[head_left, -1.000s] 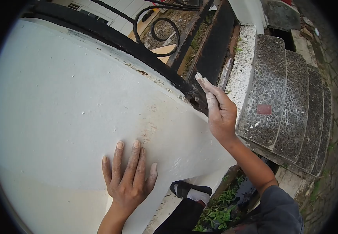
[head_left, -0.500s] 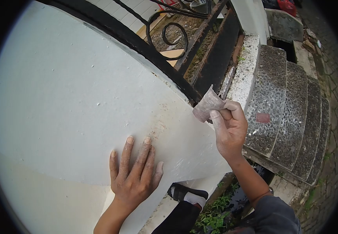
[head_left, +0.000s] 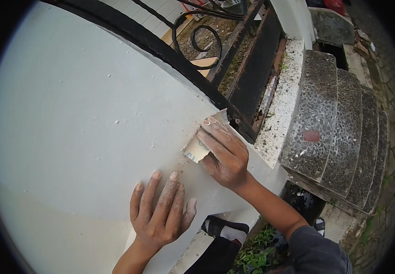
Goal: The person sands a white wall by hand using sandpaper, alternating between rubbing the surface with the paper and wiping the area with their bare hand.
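Observation:
My right hand [head_left: 222, 153] presses a piece of sandpaper [head_left: 196, 150] against the white wall [head_left: 88, 114], close to its edge by the black metal gate. The sandpaper's pale printed backing faces me, and its grit side is hidden. Lower down, my left hand [head_left: 161, 212] lies flat on the wall with fingers spread, holding nothing. Both hands are dusted with pale powder. Between them the wall shows a brownish worn patch [head_left: 182, 165] with small specks.
The black metal gate [head_left: 161, 52] with scrollwork runs along the wall's upper edge. Pebbled steps [head_left: 309, 114] stand at the right, with a small reddish piece [head_left: 311, 135] on one. Below are a foot in a black sandal [head_left: 227, 227], green plants [head_left: 257, 249] and a dark drain [head_left: 300, 198].
My right hand has moved left and down from the gate corner, bringing the sandpaper from the air onto the wall. The sandpaper's backing now shows. My left hand stays on the wall.

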Available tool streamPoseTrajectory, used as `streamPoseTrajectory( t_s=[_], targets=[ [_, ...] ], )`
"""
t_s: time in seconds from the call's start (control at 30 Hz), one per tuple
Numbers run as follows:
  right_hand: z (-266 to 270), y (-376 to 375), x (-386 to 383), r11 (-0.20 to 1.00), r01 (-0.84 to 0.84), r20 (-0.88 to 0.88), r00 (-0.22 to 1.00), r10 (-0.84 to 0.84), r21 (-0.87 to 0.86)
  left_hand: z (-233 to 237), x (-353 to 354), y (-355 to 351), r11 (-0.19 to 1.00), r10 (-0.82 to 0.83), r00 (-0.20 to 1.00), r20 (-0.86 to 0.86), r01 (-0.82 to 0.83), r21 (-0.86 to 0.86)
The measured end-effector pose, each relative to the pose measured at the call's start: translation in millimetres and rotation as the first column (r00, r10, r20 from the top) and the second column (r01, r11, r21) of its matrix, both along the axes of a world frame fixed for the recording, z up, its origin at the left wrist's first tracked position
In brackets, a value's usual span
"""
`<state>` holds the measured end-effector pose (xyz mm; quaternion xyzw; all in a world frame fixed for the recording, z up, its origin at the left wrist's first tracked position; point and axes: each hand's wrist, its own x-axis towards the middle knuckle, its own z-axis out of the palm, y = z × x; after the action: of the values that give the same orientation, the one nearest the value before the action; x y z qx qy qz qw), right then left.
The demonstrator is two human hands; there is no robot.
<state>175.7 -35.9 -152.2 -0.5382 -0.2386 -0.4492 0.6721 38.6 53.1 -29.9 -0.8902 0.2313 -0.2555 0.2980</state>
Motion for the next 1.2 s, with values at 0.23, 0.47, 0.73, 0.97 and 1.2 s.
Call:
streamPoseTrajectory(
  t_s=[0.23, 0.47, 0.73, 0.97, 1.2],
  targets=[
    [-6, 14, -21, 0.993, -0.116, 0.036, 0.993, 0.116, 0.000, 4, -12, 15, 0.986, -0.165, 0.979, 0.122, 0.166, 0.005],
    [2, 1, -11, 0.986, -0.145, 0.105, 0.983, 0.153, -0.081, 6, -12, 21, 0.983, -0.177, 0.978, 0.110, 0.181, -0.031],
    [-6, 0, -20, 0.941, -0.209, 0.260, 0.925, 0.278, -0.265, 9, -15, 22, 0.970, -0.225, 0.971, 0.074, 0.231, -0.081],
    [-10, -2, -15, 0.943, -0.187, 0.289, 0.919, 0.267, -0.277, 11, -8, 16, 0.980, -0.196, 0.979, 0.046, 0.198, -0.028],
    [-16, -5, -11, 0.935, -0.122, 0.306, 0.924, 0.229, -0.332, 10, -2, 10, 0.987, -0.155, 0.986, 0.059, 0.157, -0.030]
  ],
)
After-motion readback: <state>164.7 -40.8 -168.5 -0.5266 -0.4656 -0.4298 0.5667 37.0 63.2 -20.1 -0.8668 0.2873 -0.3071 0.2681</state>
